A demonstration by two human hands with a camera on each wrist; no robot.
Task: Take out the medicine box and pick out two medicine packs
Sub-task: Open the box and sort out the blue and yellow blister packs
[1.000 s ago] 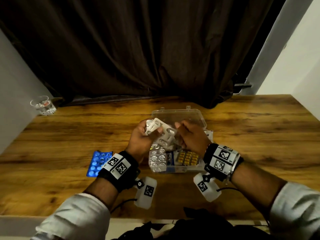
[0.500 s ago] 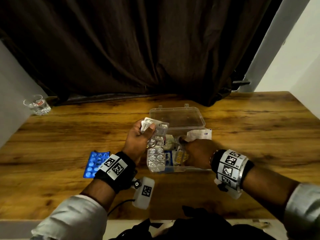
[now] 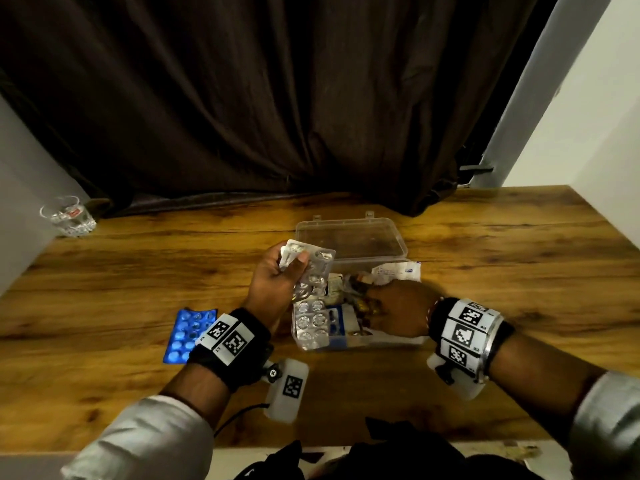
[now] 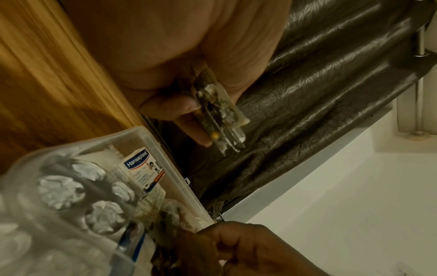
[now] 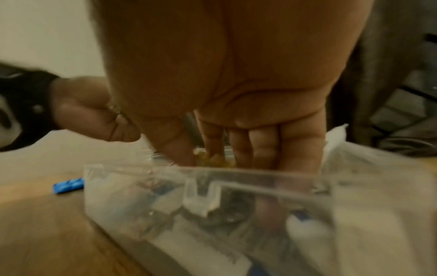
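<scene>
- Sitting open mid-table: clear plastic medicine box [image 3: 349,336], lid [image 3: 349,237] flipped back on the far side, flat on the wooden table [image 3: 502,271].
- L hand [image 3: 277,289] raised just above the box's left-far corner, thumb & fingers pinching a small stack of silver blister packs [image 3: 313,268]. Left wrist cam shows the stack edge-on [image 4: 220,112], thumb on one face, fingers on the other.
- R hand [image 3: 398,310] is down inside the box from the right, fingers pointing left. Right wrist cam: fingers [image 5: 255,147] reach straight down past the near wall, tips on a pack of yellow pills [image 5: 212,160]. Can't tell if it's actually gripped or only touched – blurry, tips hidden behind the wall.
- Box contents: a silver blister strip w/ round pockets [image 3: 310,323] at the left end, a Hansaplast plaster packet [image 4: 144,171] beside it, white paper/sachets [image 3: 398,270] sticking up at the far right corner. The rest is too jumbled to ID.
- Blue blister pack [image 3: 188,336] lies flat on the table, left of the box, partly under the L wrist band; apart from the box.
- Empty-looking drinking glass [image 3: 67,216] at the far left table edge, well apart from everything.
- Dark brown curtain [image 3: 277,98] hangs behind the table's far edge.
</scene>
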